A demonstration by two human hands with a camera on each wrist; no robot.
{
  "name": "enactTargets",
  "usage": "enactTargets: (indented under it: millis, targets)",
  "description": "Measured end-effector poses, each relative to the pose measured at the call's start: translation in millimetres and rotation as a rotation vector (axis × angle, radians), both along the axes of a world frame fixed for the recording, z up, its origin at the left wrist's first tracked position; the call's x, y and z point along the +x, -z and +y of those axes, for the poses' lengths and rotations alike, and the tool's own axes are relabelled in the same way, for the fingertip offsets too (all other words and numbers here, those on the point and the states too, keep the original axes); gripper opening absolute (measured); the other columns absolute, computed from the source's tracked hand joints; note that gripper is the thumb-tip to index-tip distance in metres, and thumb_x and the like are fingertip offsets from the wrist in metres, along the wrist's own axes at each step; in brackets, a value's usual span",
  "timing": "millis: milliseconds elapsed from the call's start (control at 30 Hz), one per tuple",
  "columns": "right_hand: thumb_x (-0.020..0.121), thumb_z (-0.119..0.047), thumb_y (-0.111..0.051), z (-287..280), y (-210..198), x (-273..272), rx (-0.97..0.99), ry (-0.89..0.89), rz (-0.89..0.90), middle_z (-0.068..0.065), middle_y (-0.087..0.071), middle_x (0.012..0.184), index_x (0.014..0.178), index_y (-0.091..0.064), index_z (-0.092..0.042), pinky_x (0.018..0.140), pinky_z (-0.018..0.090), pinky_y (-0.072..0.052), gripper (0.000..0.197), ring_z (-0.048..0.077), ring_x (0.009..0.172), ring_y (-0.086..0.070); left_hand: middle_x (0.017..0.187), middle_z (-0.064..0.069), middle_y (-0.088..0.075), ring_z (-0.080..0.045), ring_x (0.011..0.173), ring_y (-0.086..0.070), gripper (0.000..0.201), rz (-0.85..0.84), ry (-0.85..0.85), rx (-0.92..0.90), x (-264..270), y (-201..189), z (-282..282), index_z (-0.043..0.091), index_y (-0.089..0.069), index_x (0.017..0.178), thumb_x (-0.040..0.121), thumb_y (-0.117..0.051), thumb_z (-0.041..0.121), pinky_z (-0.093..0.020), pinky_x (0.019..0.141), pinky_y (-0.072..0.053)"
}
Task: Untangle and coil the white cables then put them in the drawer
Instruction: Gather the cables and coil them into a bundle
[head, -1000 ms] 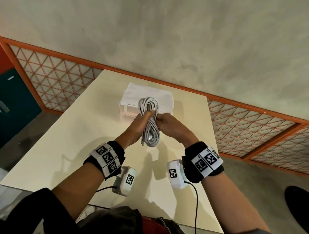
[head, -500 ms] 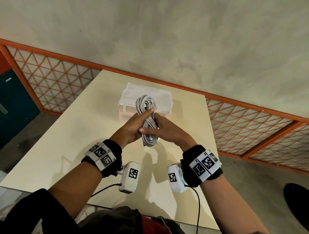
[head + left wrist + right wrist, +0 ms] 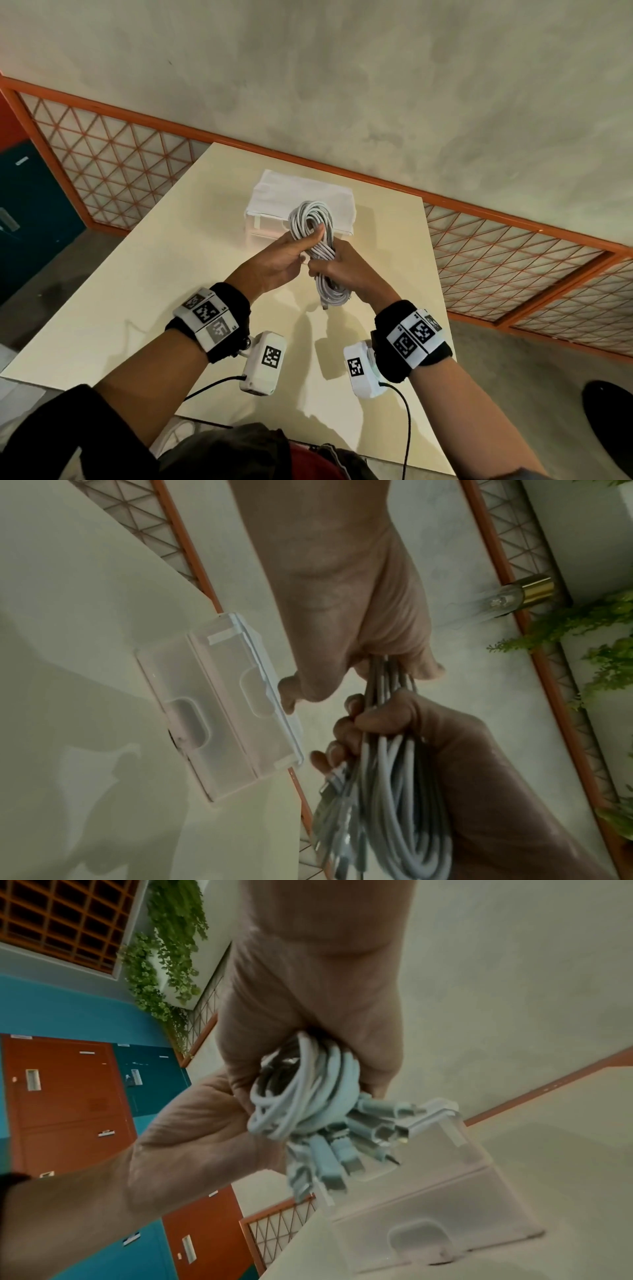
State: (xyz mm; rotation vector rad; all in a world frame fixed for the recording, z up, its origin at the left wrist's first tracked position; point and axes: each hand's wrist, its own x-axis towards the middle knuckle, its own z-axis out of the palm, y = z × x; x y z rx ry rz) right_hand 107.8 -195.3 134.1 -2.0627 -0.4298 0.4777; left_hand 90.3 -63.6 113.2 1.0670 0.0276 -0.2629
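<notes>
Coiled white cables (image 3: 313, 236) pinched mid-bundle by both hands, left hand (image 3: 277, 262) and right hand (image 3: 346, 270) fingers clamped round them, keeping loops gathered above the worktop (image 3: 137, 291) before the plastic drawer (image 3: 274, 202).

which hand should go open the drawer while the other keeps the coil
Left, probably. The right hand grips the coiled cables round their middle, while the left hand only holds the upper loops and is nearer the closed drawer front.
</notes>
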Motion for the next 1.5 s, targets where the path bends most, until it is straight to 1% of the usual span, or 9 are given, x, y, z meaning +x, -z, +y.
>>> enactTargets:
  millis: [200,300,400,500,733,867,1067,1300,1500]
  targets:
    - [0.063,-0.019,-0.056,8.0,10.8,-5.4,-0.069,-0.073,-0.051,0.007,-0.055,0.069,0.078,-0.049,-0.015,0.072,0.048,-0.052,0.016,0.024,0.068,-0.056,0.111,-0.006,-0.069,-0.020,0.107,-0.065,0.029,-0.053,-0.189,-0.338,10.6,-7.4,4.9,0.016,-0.060,0.104,0.076,-0.065,0.009,-0.036,0.096,-0.048]
    - [0.061,-0.026,-0.054,12.4,14.3,-5.7,-0.130,-0.073,-0.083,0.002,-0.053,0.069,0.080,-0.046,-0.016,0.068,0.042,-0.048,0.023,0.023,0.068,-0.054,0.082,-0.005,-0.072,-0.019,0.086,-0.071,0.004,-0.022,-0.254,-0.285,11.5,-9.4,1.4,0.014,-0.063,0.081,0.079,-0.065,0.011,-0.040,0.097,-0.045]
    - [0.064,-0.031,-0.057,15.3,18.8,-7.3,-0.182,-0.084,-0.123,-0.003,-0.050,0.069,0.088,-0.046,-0.016,0.059,0.031,-0.038,0.031,0.023,0.067,-0.052,0.051,0.001,-0.052,-0.012,0.051,-0.057,0.029,0.079,-0.374,-0.410,16.2,-10.0,-2.0,0.013,-0.051,0.064,0.091,-0.058,0.020,-0.028,0.075,-0.053]
    - [0.065,-0.026,-0.069,15.9,22.3,-7.6,-0.165,-0.085,-0.117,0.006,-0.060,0.071,0.084,-0.055,-0.007,0.063,0.038,-0.046,0.030,0.031,0.069,-0.060,0.040,0.007,-0.039,-0.007,0.036,-0.042,0.043,0.157,-0.448,-0.410,17.6,-11.0,-3.1,0.017,-0.039,0.057,0.092,-0.056,0.037,-0.018,0.045,-0.042]
    - [0.078,-0.010,-0.071,-5.1,15.6,-5.3,0.107,-0.355,0.340,0.019,-0.073,0.096,0.090,-0.069,0.000,0.097,0.043,-0.049,0.015,0.027,0.092,-0.067,0.031,0.010,-0.030,-0.003,0.026,-0.028,0.052,0.070,-0.242,-0.348,20.5,-9.9,-0.8,0.022,-0.040,0.037,0.067,-0.067,0.054,-0.014,0.032,-0.029]
    - [0.080,-0.004,-0.059,-11.1,20.0,-6.5,0.219,-0.412,0.538,0.002,-0.075,0.086,0.094,-0.063,-0.007,0.083,0.026,-0.053,0.015,0.016,0.086,-0.070,0.030,0.010,-0.032,-0.003,0.024,-0.031,0.051,-0.025,-0.097,-0.357,19.3,-12.5,-2.6,0.021,-0.043,0.040,0.045,-0.082,0.055,-0.014,0.030,-0.031]
    - [0.079,-0.013,-0.069,-5.1,21.7,-10.0,0.173,-0.279,0.453,-0.003,-0.058,0.054,0.064,-0.054,-0.013,0.055,0.027,-0.047,0.021,0.013,0.051,-0.052,0.028,0.009,-0.029,-0.004,0.022,-0.028,0.064,0.071,-0.141,-0.354,21.3,-13.9,-5.8,0.021,-0.041,0.036,0.094,-0.038,0.048,-0.012,0.030,-0.026]
    - [0.079,-0.012,-0.068,7.8,28.5,-15.1,-0.002,0.040,0.144,0.000,-0.048,0.048,0.058,-0.044,-0.013,0.049,0.021,-0.037,0.032,0.009,0.037,-0.041,0.030,0.009,-0.028,-0.004,0.023,-0.027,0.053,0.218,-0.244,-0.326,30.4,-11.0,-5.4,0.019,-0.038,0.045,0.095,-0.050,0.033,-0.012,0.030,-0.026]
    - [0.083,-0.030,-0.070,-6.2,19.5,-15.1,-0.057,-0.113,0.189,-0.003,-0.053,0.047,0.057,-0.050,-0.011,0.041,0.017,-0.036,0.038,0.009,0.037,-0.045,0.033,0.009,-0.030,-0.004,0.028,-0.031,0.059,0.214,-0.157,-0.401,26.7,-1.2,-6.3,0.020,-0.040,0.038,0.095,-0.049,0.035,-0.013,0.037,-0.029]
